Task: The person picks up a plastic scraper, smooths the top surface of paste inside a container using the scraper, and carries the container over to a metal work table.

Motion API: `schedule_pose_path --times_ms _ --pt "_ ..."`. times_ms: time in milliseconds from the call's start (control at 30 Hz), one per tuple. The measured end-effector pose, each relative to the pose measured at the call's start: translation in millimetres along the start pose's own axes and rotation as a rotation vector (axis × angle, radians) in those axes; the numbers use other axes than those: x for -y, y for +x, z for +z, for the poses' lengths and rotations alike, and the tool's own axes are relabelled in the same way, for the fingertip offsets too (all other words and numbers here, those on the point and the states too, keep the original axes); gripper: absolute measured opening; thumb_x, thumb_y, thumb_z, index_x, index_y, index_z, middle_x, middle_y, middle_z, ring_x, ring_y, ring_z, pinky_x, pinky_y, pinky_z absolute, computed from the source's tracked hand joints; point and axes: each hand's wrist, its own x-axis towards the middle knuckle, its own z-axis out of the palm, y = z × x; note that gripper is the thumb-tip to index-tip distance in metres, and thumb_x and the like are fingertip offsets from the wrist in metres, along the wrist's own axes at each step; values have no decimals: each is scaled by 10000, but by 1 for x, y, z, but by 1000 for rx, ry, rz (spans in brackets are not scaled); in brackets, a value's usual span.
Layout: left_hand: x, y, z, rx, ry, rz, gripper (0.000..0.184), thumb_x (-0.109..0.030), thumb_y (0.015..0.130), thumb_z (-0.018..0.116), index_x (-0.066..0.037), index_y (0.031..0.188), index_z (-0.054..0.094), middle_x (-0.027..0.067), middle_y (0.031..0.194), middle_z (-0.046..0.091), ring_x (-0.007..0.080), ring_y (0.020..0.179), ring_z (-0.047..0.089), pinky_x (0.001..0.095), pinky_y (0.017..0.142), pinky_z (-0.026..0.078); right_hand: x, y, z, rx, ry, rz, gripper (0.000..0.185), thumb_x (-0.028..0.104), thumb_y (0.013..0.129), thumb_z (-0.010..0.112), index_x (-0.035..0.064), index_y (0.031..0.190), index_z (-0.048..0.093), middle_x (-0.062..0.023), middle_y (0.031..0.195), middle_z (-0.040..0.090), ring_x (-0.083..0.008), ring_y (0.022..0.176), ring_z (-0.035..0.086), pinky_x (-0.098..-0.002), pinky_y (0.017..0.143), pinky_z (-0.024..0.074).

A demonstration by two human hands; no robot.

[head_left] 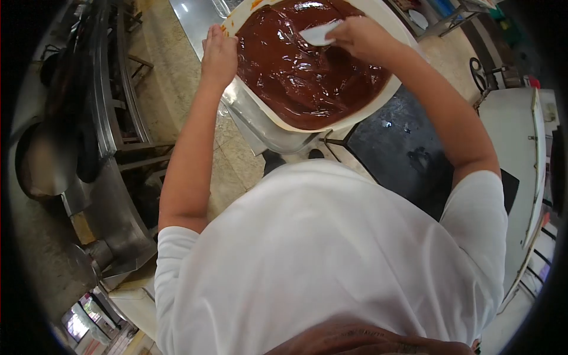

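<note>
A large white tub (283, 123) holds a thick, glossy, dark reddish-brown sauce (296, 77), its surface folded and streaked. My left hand (220, 56) grips the tub's left rim, fingers closed over the edge. In my right hand (360, 40) is a white scraper (318, 34), pinched at one end above the right half of the sauce. The scraper's blade points left and touches or nearly touches the surface; I cannot tell which. Orange smears mark the tub's upper left rim.
Under the tub is a metal table (198, 23) with a clear plastic tray (254, 112) at its near side. A black-topped stand (402, 148) is close on the right. Stove equipment (112, 195) lines the left, and a white cabinet (512, 130) stands far right.
</note>
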Motion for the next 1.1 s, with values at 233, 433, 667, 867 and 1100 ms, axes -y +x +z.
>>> schedule_pose_path --times_ms 233,433,667,867,1100 --pt "6 5 3 32 28 -52 710 -388 962 418 78 1492 343 250 1571 331 405 1469 260 385 1209 200 43 -85 -11 -4 106 12 222 61 832 697 51 1052 727 -143 993 721 -361 932 664 -443 837 522" --pt "-15 -3 -8 51 -10 -133 752 -427 949 398 63 1514 320 220 1602 294 371 1499 223 376 1221 166 74 -87 -48 28 280 161 204 119 878 719 89 1078 741 -151 957 714 -355 904 666 -406 812 537" --pt "24 10 1 50 77 -20 709 -400 962 395 71 1491 353 254 1577 318 393 1485 242 393 1217 176 -12 26 -25 -219 -160 -88 177 135 846 590 117 954 728 -140 853 715 -351 784 686 -453 698 540" --pt "8 0 4 4 35 -8 661 -372 977 410 82 1457 398 260 1554 353 393 1452 297 394 1198 226 -34 19 -1 117 -374 72 192 123 848 567 127 951 728 -138 884 719 -362 802 686 -467 720 542" --pt "8 1 6 5 70 -31 674 -378 971 413 79 1467 390 251 1559 351 366 1460 293 378 1199 229 -3 -56 -18 128 -257 234 244 118 887 633 105 1118 710 -159 938 707 -371 864 670 -461 778 527"
